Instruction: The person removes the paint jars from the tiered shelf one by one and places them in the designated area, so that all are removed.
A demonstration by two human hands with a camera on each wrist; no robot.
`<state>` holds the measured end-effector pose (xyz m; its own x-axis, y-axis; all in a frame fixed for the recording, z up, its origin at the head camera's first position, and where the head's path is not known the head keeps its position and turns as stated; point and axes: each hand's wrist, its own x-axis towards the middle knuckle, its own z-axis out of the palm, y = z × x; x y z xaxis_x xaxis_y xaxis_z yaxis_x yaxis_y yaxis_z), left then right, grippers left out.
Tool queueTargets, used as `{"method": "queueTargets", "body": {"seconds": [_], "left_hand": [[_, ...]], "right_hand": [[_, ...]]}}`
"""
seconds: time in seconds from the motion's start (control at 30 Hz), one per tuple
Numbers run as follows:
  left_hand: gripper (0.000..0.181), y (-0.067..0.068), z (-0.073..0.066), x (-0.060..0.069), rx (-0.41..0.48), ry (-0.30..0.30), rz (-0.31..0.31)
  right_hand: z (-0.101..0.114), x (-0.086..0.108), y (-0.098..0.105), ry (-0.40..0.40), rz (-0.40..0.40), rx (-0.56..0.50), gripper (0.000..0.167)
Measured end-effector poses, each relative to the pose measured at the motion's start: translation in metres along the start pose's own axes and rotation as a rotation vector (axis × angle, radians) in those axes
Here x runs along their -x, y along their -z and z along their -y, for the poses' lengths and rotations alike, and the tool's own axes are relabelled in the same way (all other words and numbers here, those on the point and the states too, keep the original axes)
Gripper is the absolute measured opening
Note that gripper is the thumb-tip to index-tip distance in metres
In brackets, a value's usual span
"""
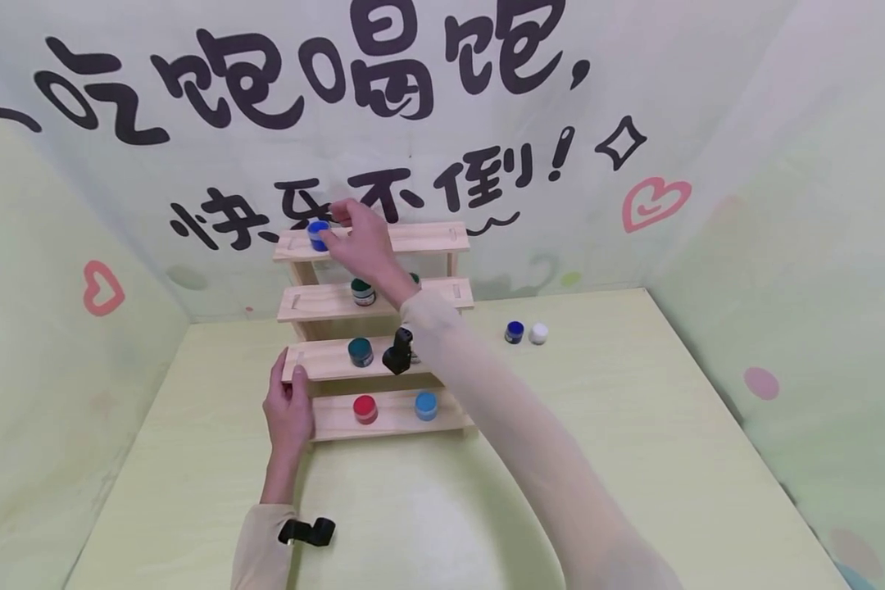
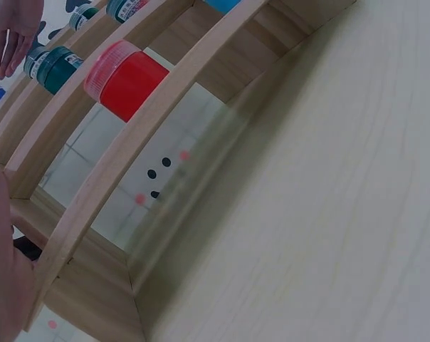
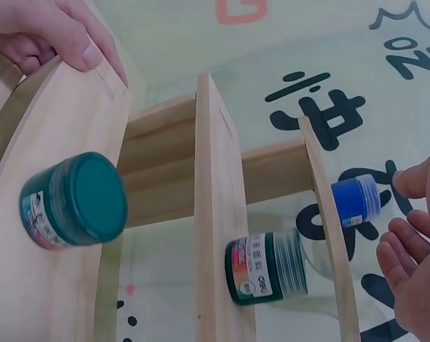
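A four-tier wooden display rack (image 1: 428,240) stands against the back wall, with small paint jars on its shelves. My left hand (image 1: 290,414) grips the left end of a lower shelf, thumb on top. On the top shelf, near its left end, stands a blue paint jar (image 1: 318,236). Beside that jar is my right hand (image 1: 365,244); the right wrist view shows a gap between its loosely bent fingers and the blue jar. Dark green jars (image 3: 96,198) sit on the two middle shelves. A red jar (image 1: 365,409) and a light blue jar (image 1: 426,406) occupy the bottom shelf.
Right of the rack, a dark blue jar (image 1: 514,332) and a white jar (image 1: 537,333) stand close together on the pale table (image 1: 619,426). My right forearm crosses in front of the rack and hides part of its middle shelves. Printed fabric walls (image 1: 804,270) enclose the table.
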<state>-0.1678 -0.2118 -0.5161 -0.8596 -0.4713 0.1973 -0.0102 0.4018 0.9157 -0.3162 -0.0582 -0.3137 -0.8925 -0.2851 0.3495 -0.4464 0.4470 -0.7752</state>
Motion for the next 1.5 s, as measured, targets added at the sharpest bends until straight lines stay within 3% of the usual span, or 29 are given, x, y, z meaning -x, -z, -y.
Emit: {"method": "queueTargets", "body": {"seconds": [0.73,1.17,1.5], "left_hand": [[0.05,-0.001,0.0,-0.001,-0.012,-0.008,-0.003],[0.051,-0.001,0.001,-0.002,-0.01,-0.006,0.001],[0.049,-0.001,0.004,-0.003,-0.002,-0.008,-0.007]], "right_hand": [[-0.001,-0.008,-0.022,0.007,0.047,0.195,0.04],[-0.002,-0.006,-0.016,-0.002,0.004,0.133,0.037],[-0.012,0.005,-0.002,0.057,-0.068,0.015,0.041]]}}
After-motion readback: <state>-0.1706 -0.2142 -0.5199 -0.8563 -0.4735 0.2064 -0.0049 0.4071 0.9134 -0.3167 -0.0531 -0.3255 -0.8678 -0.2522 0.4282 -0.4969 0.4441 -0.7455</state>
